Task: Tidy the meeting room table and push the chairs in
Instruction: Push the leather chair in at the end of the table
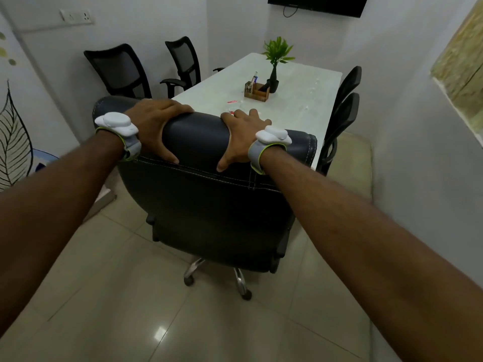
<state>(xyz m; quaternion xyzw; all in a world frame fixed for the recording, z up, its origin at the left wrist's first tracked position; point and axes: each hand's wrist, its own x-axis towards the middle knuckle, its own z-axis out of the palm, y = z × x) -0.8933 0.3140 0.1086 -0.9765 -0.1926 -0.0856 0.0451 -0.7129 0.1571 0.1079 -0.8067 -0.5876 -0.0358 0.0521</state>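
Black leather exec chair (209,205) stands at the near end of the table (300,113), back to camera; seat prob. not yet under the tabletop, though the backrest hides that. L hand (156,124) and R hand (241,134) both grip the top of its backrest, fingers curled over the top edge, thumbs spread down the rear face; nothing else held.

Along the table's left side a mesh chair (120,71) and a second mesh chair (184,61) stand off from the edge; along its right side two black chairs (345,105) sit tucked close.

On the table: wooden organiser (257,91) w/ pens, potted plant (274,64) just beside it, small red-and-white scraps (232,101) toward the near end.

Judgement: part-way; right side looks done, end chair in hand, left pair + scraps left to do.
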